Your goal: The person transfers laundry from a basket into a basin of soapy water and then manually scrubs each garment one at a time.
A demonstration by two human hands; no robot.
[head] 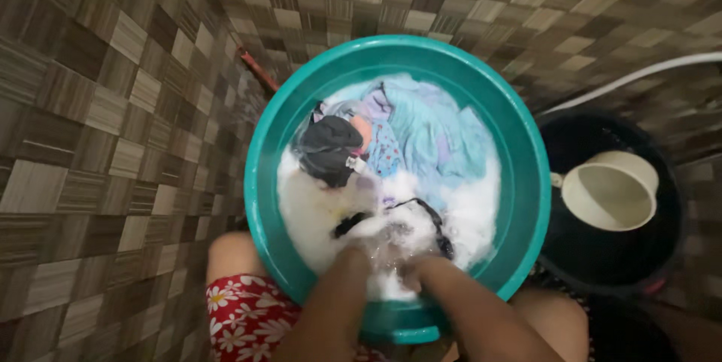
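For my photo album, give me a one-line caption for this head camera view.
Both hands plunged into a teal basin of suds and soaking clothes, beside a black bucket holding a cream scoop.

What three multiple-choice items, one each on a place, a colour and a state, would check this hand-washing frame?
1. Where does the cream scoop sit?
A. Inside the dark bucket to the right of the basin
B. On the tiled floor to the left of the basin
C. Among the clothes in the basin

2. What colour is the basin?
A. Red
B. Teal green
C. White

3. What state are the left hand and right hand in?
A. Raised above the basin, dry
B. Resting on the floor tiles
C. Plunged into the suds with a dark garment

Key: 1 A, the scoop lies within the bucket's rim. 2 B, the basin wall is teal green all round. 3 C, both hands vanish into the foam at the near edge; their grip is hidden.
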